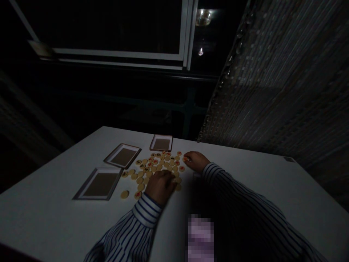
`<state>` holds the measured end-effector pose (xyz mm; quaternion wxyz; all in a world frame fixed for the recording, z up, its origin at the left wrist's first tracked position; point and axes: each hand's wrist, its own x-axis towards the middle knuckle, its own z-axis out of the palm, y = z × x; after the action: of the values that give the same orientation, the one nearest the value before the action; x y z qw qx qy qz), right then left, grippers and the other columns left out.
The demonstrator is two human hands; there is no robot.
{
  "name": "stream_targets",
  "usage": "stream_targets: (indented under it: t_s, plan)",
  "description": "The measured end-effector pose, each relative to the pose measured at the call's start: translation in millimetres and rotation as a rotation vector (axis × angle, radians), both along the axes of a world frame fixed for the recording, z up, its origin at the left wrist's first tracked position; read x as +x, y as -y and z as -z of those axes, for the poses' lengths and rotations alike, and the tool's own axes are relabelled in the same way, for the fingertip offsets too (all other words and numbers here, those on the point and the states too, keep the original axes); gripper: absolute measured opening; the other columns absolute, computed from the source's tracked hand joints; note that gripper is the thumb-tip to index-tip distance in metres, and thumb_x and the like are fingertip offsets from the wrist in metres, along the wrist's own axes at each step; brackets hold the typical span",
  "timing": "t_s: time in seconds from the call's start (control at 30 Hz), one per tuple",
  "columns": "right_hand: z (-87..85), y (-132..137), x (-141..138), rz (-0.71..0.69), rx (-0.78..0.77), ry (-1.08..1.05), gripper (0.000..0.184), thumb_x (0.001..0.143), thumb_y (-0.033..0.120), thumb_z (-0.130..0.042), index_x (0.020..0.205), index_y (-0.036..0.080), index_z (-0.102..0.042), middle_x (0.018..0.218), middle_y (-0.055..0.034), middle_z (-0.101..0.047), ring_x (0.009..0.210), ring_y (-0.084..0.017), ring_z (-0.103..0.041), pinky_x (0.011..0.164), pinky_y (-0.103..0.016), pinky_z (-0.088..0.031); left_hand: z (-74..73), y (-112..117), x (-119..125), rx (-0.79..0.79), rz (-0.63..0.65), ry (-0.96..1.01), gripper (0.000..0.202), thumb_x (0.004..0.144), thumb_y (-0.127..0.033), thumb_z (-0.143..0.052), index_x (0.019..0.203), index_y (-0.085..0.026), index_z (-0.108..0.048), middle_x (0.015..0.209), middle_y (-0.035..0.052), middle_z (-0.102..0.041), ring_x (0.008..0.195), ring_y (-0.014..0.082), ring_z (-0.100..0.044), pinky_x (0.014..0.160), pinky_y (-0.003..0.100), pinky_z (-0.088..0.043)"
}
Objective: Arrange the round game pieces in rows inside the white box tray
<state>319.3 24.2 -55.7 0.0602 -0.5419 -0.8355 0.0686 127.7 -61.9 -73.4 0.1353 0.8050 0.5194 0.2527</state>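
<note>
Three shallow boxes sit on the left and far parts of the table: a near box (100, 183), a middle box (122, 155) and a far box (161, 142). Each shows a flat brownish base inside pale sides; the middle and far ones have brown rims.

Just right of the boxes, dozens of round, thick, wood-coloured discs (159, 167) lie in a loose spread. Some bear red or black characters; others are plain on top.

The left hand (160, 186) is over the near part of the spread, fingers curled down; whether it grips anything cannot be told. The right hand (196, 161) is at the far right edge, fingertips at a red-marked disc (185, 159); whether they pinch it is unclear. Both sleeves (147, 210) are white with dark stripes.

The table (240, 171) is smooth and white. Behind it, in a dim room, are a pale window frame (117, 54) and, right, a glinting bead curtain (272, 80).
</note>
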Motion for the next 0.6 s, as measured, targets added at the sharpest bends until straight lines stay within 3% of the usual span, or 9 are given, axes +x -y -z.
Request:
stream_targets:
  t_s: [0.33,0.6]
  plan:
    - [11.4,-3.9,2.3,-0.012,-0.008,0.071,0.031,0.080,0.034,-0.040,0.098,0.019,-0.060,0.101,-0.0092,-0.058,0.090,-0.019,-0.053,0.073,-0.026,-0.035,4.9,17.7,11.2,0.002,-0.023,-0.175,0.025,0.073,-0.033,-0.054,0.094,-0.023,-0.064,0.109,0.0086,-0.056,0.100,0.0269,-0.048,0.084,0.043,-0.038]
    - [10.7,-2.0,5.6,-0.008,-0.004,0.073,0.035,0.081,0.038,-0.039,0.104,0.019,-0.057,0.102,-0.0098,-0.057,0.093,-0.021,-0.052,0.075,-0.028,-0.034,10.8,17.7,16.2,0.000,-0.033,-0.261,0.022,0.073,-0.031,-0.054,0.089,-0.022,-0.064,0.112,0.0085,-0.053,0.102,0.0263,-0.046,0.084,0.042,-0.037]
